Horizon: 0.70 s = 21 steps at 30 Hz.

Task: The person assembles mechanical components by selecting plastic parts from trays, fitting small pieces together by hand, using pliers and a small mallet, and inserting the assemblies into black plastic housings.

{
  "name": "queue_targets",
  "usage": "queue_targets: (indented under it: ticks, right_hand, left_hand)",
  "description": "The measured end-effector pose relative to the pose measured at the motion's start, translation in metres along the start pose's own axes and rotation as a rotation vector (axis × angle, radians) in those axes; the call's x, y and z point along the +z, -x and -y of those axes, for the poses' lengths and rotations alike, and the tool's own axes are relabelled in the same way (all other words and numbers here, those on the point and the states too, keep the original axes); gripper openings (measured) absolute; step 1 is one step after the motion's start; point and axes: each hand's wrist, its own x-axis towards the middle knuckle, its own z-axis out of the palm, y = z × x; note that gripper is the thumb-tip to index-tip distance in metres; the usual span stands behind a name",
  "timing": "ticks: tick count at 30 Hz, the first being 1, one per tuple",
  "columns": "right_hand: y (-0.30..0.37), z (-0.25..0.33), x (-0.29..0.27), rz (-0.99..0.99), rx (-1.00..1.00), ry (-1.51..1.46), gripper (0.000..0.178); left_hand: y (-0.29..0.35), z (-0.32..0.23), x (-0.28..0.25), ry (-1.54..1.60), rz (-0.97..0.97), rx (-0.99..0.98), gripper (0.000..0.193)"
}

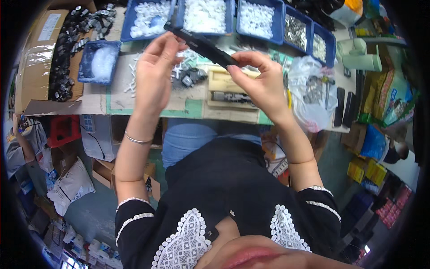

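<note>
Held up over the workbench (148,105): a long black plastic bar (202,45), pinched near one end by the right hand (260,83), steadied at the far end by left hand (154,74) fingertips. Probably light, rigid, smooth; best gripped at both ends.

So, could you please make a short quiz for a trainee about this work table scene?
1. True or false: both hands hold the long black bar.
2. What fills the blue bins at the table's far edge? A) white small parts B) red screws C) fruit
3. What lies on the table under the right hand?

Key: 1 true: left hand and right hand grip it. 2 A. 3 a pale wooden jig.
</note>
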Motion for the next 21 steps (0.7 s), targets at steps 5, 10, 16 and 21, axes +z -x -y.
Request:
queue_targets:
  ticks: [5, 10, 16, 21]
  right_hand:
    - [0.034, 0.005, 0.0, -0.045, -0.367, 0.483, 0.015]
    - [0.064, -0.002, -0.008, 0.002, -0.275, 0.468, 0.018]
    - [0.077, -0.005, -0.05, 0.016, -0.117, 0.323, 0.031]
    - [0.088, -0.102, -0.175, -0.365, 0.263, 0.952, 0.033]
  left_hand:
    - [0.039, 0.034, 0.039, -0.043, 0.066, -0.133, 0.048]
    - [0.054, 0.053, 0.047, -0.004, 0.103, -0.149, 0.035]
    - [0.052, 0.042, 0.038, -0.22, 0.238, -0.115, 0.036]
    - [0.051, 0.04, 0.031, -0.989, 0.264, 0.375, 0.046]
